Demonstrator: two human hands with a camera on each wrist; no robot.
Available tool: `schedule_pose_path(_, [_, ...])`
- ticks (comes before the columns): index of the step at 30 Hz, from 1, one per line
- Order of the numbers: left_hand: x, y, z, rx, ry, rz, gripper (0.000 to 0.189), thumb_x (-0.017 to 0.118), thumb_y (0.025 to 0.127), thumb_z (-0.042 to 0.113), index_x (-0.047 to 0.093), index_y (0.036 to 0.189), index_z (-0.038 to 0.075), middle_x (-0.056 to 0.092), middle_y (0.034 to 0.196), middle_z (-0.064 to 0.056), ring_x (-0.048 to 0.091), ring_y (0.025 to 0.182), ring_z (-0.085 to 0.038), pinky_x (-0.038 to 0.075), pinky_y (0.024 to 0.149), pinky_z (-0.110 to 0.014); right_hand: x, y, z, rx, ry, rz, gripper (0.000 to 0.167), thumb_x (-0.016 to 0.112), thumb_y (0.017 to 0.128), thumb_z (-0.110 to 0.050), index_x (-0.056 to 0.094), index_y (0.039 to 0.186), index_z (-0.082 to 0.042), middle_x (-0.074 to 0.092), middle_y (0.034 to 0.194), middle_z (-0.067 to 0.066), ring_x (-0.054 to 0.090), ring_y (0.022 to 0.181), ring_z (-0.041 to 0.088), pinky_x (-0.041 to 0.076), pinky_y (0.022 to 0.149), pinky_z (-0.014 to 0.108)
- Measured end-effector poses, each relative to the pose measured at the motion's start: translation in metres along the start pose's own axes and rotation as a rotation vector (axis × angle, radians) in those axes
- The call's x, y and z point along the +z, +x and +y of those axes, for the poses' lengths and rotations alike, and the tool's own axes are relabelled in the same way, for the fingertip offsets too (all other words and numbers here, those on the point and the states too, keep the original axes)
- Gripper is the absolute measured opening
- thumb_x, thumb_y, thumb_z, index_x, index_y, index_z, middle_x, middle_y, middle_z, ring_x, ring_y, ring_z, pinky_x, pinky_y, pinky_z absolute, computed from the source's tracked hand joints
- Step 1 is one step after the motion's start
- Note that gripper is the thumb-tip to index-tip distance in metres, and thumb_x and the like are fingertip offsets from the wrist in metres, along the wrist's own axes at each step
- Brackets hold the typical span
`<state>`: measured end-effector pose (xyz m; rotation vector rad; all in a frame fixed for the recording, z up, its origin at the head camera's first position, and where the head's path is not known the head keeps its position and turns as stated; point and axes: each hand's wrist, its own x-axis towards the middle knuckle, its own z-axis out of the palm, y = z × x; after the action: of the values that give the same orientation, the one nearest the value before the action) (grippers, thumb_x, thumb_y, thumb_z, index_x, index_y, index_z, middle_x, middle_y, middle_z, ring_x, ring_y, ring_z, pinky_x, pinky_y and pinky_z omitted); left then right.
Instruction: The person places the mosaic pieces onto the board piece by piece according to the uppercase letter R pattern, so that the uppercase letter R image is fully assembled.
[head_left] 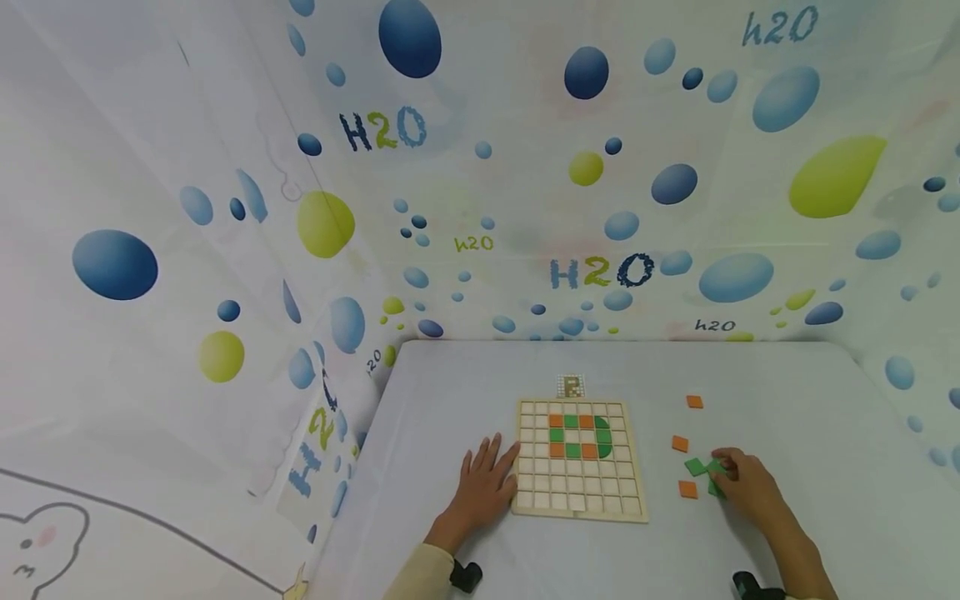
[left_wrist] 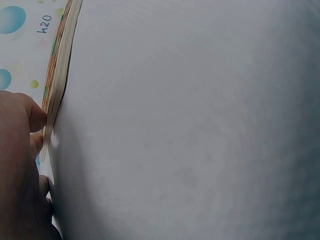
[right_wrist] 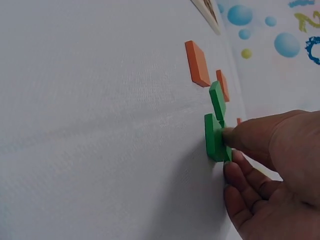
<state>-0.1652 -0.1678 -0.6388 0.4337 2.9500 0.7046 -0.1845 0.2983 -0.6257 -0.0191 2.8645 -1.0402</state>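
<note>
Resting the left hand [head_left: 483, 492], spread wide, against the left edge of the grid board [head_left: 577, 490] on the white surface [head_left: 435, 392]. To the right of the board, apparently pinching a green tile [head_left: 717, 467] in the right hand [head_left: 746, 485], just beside other green tiles [head_left: 696, 467] and near the orange tiles [head_left: 687, 490].

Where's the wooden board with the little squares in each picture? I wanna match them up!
Head: the wooden board is low, right of the middle, between the left hand and right hand.
Left wrist: upper left, its side edge showing.
Right wrist: just a bit of its rim, at the top, right of the middle.
Shared landmark: the wall with blue bubbles.
</note>
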Motion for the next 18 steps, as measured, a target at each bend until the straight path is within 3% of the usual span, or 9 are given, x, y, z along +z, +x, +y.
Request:
schedule_pose_path(5, [0.0, 0.0, 0.0, 0.0, 0.0, 0.001, 0.057, 0.04, 0.11, 0.032, 0.038, 0.166, 0.023, 0.025, 0.174, -0.015, 0.02, 0.162, -0.041, 0.014, 0.124, -0.069, 0.002, -0.003, -0.002, -0.026, -0.004, 0.072, 0.038, 0.064, 0.094, 0.0, 0.058, 0.127, 0.018, 0.061, 0.11, 0.031, 0.06, 0.098, 0.039, 0.053, 0.081, 0.05])
schedule_pose_path(9, [0.001, 0.0, 0.0, -0.006, -0.001, -0.003, 0.057, 0.041, 0.109, 0.032, 0.039, 0.165, 0.023, 0.025, 0.174, -0.015, 0.02, 0.161, -0.041, 0.014, 0.124, -0.069, 0.006, -0.001, -0.002, 0.0, -0.026, 0.116, 0.036, 0.064, 0.097, -0.004, 0.059, 0.126, 0.016, 0.058, 0.113, 0.036, 0.059, 0.103, 0.048, 0.051, 0.084, 0.059])
schedule_pose_path(14, [0.001, -0.001, 0.0, -0.006, 0.0, 0.004, 0.057, 0.041, 0.109, 0.032, 0.039, 0.165, 0.023, 0.025, 0.174, -0.015, 0.02, 0.161, -0.041, 0.014, 0.124, -0.069, 0.013, 0.01, -0.005, 0.031, -0.086, 0.131, 0.035, 0.061, 0.1, -0.008, 0.058, 0.132, 0.007, 0.052, 0.125, 0.044, 0.052, 0.115, 0.063, 0.047, 0.081, 0.069])
schedule_pose_path(18, [0.001, -0.001, 0.0, -0.006, -0.006, 0.002, 0.057, 0.04, 0.109, 0.032, 0.039, 0.165, 0.022, 0.025, 0.174, -0.015, 0.02, 0.161, -0.041, 0.014, 0.124, -0.07, 0.022, 0.023, -0.007, 0.021, -0.087, 0.137, 0.036, 0.059, 0.102, -0.01, 0.055, 0.132, 0.009, 0.051, 0.126, 0.045, 0.055, 0.113, 0.062, 0.047, 0.08, 0.069])
